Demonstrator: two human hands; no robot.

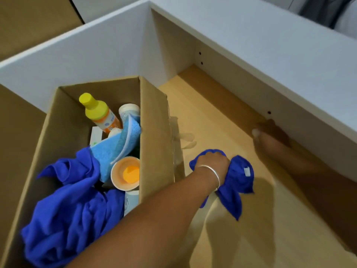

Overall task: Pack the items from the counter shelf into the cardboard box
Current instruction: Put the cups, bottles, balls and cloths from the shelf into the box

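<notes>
The open cardboard box [154, 132] stands at the left on the shelf. It holds a yellow-capped bottle [96, 111], a light blue cloth [117, 147], an orange-bottomed cup [126, 174], a white tube and a crumpled dark blue cloth [73, 206]. My left hand [212, 163] reaches past the box's right wall and grips a second dark blue cloth [239, 182], bunched just above the wooden shelf floor [222, 117]. My right hand [270, 136] is at the shelf's back right, blurred and in shadow under the counter edge. Whether it holds anything is unclear.
A white counter top [270, 45] overhangs the shelf along the right and back. A white panel [96, 59] runs behind the box. Peg holes dot the shelf's inner wall. Brown surfaces lie at the far left.
</notes>
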